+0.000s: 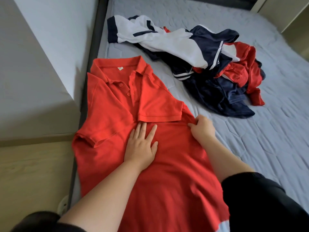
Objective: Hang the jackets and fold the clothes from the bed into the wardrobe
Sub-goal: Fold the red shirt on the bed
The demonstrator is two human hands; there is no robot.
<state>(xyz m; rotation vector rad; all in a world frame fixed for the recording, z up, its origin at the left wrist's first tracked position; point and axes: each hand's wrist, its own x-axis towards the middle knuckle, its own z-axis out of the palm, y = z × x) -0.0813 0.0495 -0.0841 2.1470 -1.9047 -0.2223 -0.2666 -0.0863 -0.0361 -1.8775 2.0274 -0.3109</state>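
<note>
Folding step, mid-fold on the red polo shirt [117, 114], face up at the left edge of the bed [250, 139]. Left hand [142, 146] flat, fingers spread, pressing the chest. Right hand [203, 127] pinches the right side seam; that sleeve's already folded in. Next: left side in. Collar points away, long axis toward the person. Pile of clothes [192, 56] waits further right.

A pale grey wall [25, 52] meets light wood-look flooring [33, 173] along a low skirting strip [36, 136] at the left of the room. A small white fitting [63, 205] sits on the floor beside the dark frame edge. At the upper right corner, 2 cream furniture panels [294, 15] stand against the far side, their details too cropped to make out.
</note>
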